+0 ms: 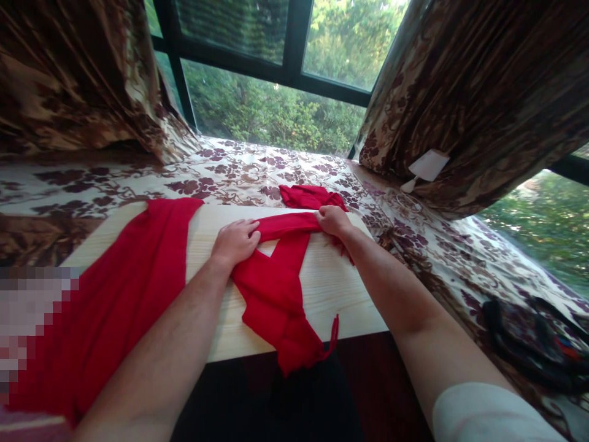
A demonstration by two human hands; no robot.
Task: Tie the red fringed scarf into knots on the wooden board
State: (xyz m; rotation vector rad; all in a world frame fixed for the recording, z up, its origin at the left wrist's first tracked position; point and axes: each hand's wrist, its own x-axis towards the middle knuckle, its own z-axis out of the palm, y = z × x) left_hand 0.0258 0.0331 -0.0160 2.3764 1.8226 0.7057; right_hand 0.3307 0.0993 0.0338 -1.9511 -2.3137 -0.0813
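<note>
Red garment (271, 294) spread over a pale wooden board (322, 288) at centre frame, one narrow band of it drawn out nearly level from centre toward the upper right. Long axis of that band left to right, with a slight rise toward the right end, where a bunched red lump sits just beyond the board's far corner. Wider body of the cloth dropping from the band toward lower centre, hanging over the board's near edge with a thin strap dangling. A second broad red panel slanting across the left of the frame, from upper centre-left down to the lower left corner.

Left hand (234, 241) at the band's left end, palm down, fingers together and laid flat on the cloth, pressing rather than gripping. Right hand (332, 221) at the band's right end, fingers curled and closed on the fabric, knuckles up. Band stretched between the two, each hand touching its own end, so neither nearer than the other; the hanging body closer to the left forearm.

Beyond the board, a floral brown-and-cream cover (239, 172) across the upper middle, matching curtains (483, 92) at upper left and right, a dark-framed window (285, 67) with green trees at top centre.
</note>
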